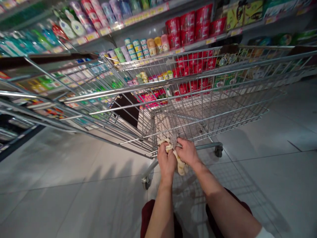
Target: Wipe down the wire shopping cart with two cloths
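Note:
A crumpled cream-coloured cloth (pixel 182 167) is bunched between my two hands, low at the side of a metal shopping cart (pixel 148 86). My left hand (pixel 167 162) is closed on the cloth, fingers curled around its bunched upper part. Beside it, my right hand (pixel 187 152) grips the same cloth, which also shows a greyish patch near the fingertips. One end of the cloth hangs down below the hands. Both hands are right by the cart's lower wires; whether the cloth is wrapped around a wire I cannot tell.
Behind the cart, store shelves (pixel 143 17) hold bottles, tubs and red buckets (pixel 187 27). The cart's wheels (pixel 146 182) rest on a pale tiled floor (pixel 61 205). A dark panel (pixel 127 109) is on the cart's left part. My knees are below my arms.

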Motion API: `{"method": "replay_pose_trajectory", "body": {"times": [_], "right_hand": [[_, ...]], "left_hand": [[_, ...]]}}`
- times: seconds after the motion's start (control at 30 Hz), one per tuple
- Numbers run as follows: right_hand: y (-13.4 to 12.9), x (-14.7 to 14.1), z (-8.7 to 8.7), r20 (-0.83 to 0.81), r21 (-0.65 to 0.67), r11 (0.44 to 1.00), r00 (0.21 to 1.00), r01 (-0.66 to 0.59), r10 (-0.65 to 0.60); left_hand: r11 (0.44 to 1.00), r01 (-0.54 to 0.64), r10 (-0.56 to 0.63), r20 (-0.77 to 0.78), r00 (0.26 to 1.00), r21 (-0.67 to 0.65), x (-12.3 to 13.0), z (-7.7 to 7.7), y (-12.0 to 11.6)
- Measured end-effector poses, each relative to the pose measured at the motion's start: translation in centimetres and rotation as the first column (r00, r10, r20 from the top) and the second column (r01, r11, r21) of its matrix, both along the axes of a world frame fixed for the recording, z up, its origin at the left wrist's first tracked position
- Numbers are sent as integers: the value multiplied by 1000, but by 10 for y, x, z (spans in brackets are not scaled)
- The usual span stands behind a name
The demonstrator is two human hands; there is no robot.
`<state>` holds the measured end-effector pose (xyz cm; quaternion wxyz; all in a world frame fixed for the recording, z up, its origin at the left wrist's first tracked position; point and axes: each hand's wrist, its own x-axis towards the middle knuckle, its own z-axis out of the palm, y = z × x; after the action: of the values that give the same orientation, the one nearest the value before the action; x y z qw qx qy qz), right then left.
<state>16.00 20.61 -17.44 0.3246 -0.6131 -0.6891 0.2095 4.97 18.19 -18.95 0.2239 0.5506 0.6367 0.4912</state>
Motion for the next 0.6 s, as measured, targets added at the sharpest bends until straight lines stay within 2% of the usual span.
{"method": "replay_pose_trajectory", "body": {"times": [0.13,0.2,0.3,0.37,0.47,0.53,0.6], "right_hand": [[1,-7,21,-273,226,971,952,-74,136],[1,-9,23,-322,261,960,929,-96,181],[3,-5,13,-230,180,977,960,-116,157],[3,-1,2,-78,69,993,992,-94,99],[1,4,-10,112,-58,998,993,-35,41],[-2,3,-10,160,-73,997,987,-9,21],[-6,-1,-6,139,-12,999,990,36,-34]], "left_hand": [[987,-65,52,92,994,145,-6,19,0],[985,-68,51,106,993,158,-8,23,1],[998,-1,-2,61,998,60,-7,18,2],[996,64,-64,4,998,-70,-4,9,3],[967,101,-120,-66,991,-235,3,-1,4],[966,78,-98,-71,993,-245,6,-1,3],[988,14,-21,-45,999,-156,8,4,0]]}}
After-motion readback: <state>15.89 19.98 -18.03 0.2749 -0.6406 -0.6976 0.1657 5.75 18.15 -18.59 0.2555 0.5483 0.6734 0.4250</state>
